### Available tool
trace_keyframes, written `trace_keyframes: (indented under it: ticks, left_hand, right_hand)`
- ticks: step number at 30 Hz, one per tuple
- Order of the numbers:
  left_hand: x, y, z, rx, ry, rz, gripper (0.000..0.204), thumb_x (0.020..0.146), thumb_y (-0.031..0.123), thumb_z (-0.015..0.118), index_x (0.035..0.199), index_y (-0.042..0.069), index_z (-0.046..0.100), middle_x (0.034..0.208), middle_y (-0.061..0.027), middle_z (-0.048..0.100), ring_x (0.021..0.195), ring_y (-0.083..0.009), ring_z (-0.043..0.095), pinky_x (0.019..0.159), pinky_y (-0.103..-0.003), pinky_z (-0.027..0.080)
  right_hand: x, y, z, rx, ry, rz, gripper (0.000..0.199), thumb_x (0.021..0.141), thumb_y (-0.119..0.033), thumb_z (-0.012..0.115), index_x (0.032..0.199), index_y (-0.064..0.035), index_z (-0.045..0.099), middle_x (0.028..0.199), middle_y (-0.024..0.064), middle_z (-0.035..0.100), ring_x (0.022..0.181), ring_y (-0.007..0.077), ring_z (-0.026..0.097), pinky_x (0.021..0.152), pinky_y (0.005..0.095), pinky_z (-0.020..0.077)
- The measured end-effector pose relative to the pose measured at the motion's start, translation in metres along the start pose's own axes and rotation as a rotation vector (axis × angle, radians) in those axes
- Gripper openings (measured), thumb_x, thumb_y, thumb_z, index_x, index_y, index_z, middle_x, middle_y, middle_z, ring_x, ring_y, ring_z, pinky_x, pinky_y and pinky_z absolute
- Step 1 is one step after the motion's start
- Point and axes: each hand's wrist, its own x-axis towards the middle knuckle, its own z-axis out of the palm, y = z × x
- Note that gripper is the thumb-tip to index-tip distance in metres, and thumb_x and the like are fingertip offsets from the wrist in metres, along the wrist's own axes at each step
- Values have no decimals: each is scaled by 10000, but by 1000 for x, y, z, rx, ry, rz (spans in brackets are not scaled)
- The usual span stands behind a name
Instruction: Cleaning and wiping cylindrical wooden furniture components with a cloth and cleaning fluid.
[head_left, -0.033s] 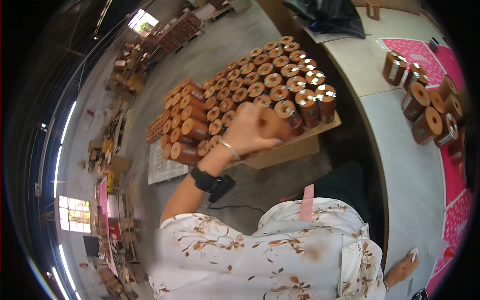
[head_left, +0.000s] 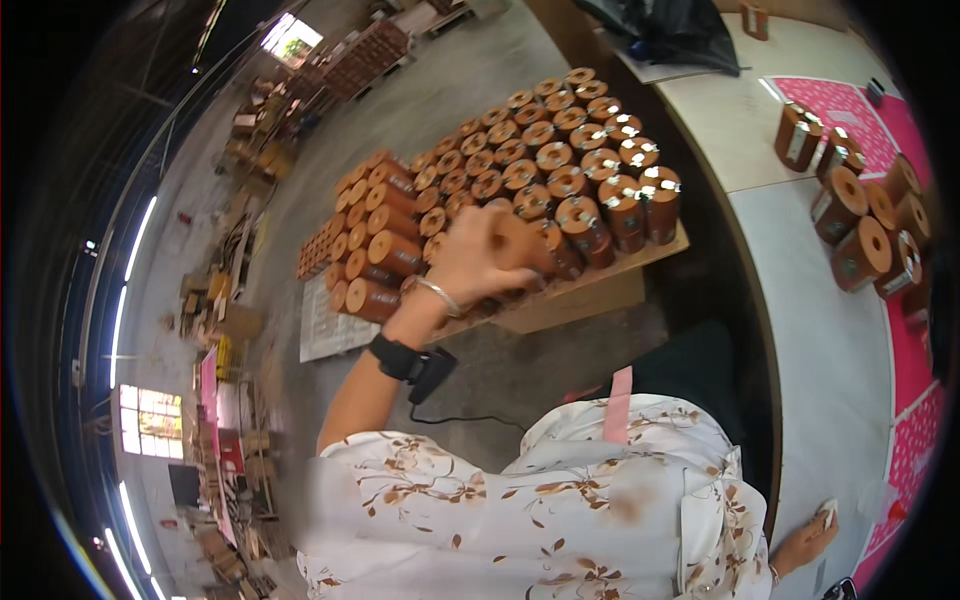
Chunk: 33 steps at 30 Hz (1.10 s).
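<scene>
Clasps a reddish-brown, thick-walled hollow cylinder (head_left: 520,245) in the left hand (head_left: 466,256), at the near edge of a flat tan board (head_left: 640,260) bearing packed upright brown cylinders (head_left: 627,226). Pinches a small white object (head_left: 829,508) in the right hand (head_left: 803,547), at the long grey table (head_left: 830,380) right of the board.

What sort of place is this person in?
Probably a workshop or small factory: rows of brown cylinders stand packed together, a long worktable holds more, and cardboard boxes are piled along the left.
</scene>
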Motion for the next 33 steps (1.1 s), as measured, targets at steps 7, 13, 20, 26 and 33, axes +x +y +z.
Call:
trace_keyframes:
  ticks: [7, 13, 20, 26, 33]
  left_hand:
    - [-99, -164, -21, 485, -116, -592, 944, 598, 610, 718, 1275, -13, 503, 1262, -205, 514, 1162, -369, 485, 953, -473, 401]
    - [-124, -205, -13, 676, -211, -825, 979, 587, 676, 695, 1270, -7, 532, 1266, -203, 552, 1153, -366, 511, 958, -474, 396]
    - [-111, -205, -1, 517, -294, -1047, 940, 650, 701, 647, 1279, 8, 556, 1326, -162, 536, 1263, -340, 417, 1035, -454, 326]
    - [-131, -214, -2, 568, -160, -1032, 927, 678, 719, 623, 1268, 7, 564, 1298, -155, 550, 1247, -347, 442, 1027, -442, 354]
    - [-65, -198, 6, 521, -107, -704, 771, 722, 629, 685, 1123, -25, 605, 1182, -241, 593, 1059, -406, 586, 893, -474, 466]
  right_hand:
    - [12, 4, 7, -215, -85, -19, 324, 1010, -159, 448, 1230, 76, 483, 1204, 246, 594, 1113, 282, 608, 959, 322, 480]
    - [11, 15, 7, -228, -55, -67, 319, 1011, -160, 451, 1221, 77, 489, 1191, 238, 601, 1109, 283, 608, 950, 324, 483]
    - [11, 29, 0, -337, -5, -143, 321, 1008, -196, 465, 1193, 61, 525, 1152, 210, 610, 1062, 308, 613, 915, 343, 490]
    - [20, 25, 14, -258, -39, -116, 333, 1009, -203, 459, 1198, 64, 522, 1167, 215, 604, 1071, 310, 610, 922, 349, 489]
    - [-1, 25, -2, -382, 120, -306, 303, 957, -172, 529, 1131, 74, 569, 1048, 202, 620, 936, 326, 601, 843, 386, 477]
